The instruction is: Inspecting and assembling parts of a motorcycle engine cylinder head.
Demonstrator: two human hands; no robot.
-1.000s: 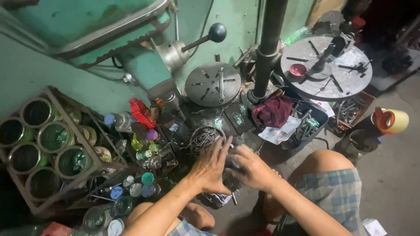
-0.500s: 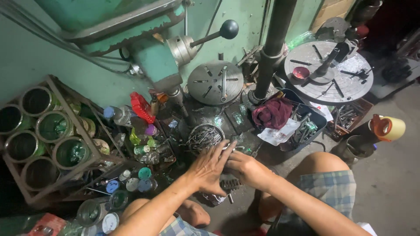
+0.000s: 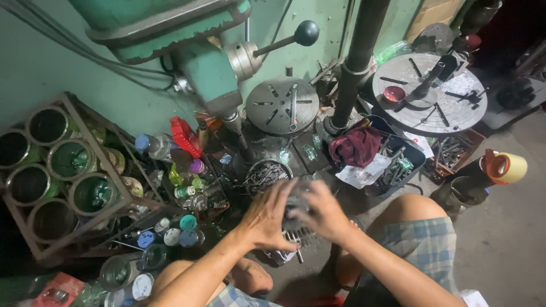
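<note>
A green drill press (image 3: 187, 45) stands against the wall, its dark column (image 3: 358, 62) rising beside a round slotted table (image 3: 281, 105). A second slotted disc (image 3: 435, 94) lies to the right. A wooden rack of tins (image 3: 54, 170) sits at left. A maroon rag (image 3: 357, 146) rests on a bin. Low at centre, the left hand (image 3: 267, 219) and right hand (image 3: 324, 211) close their fingers around a small grey metal part (image 3: 296, 206), blurred, held between them just below a bowl of scrap (image 3: 266, 175).
</note>
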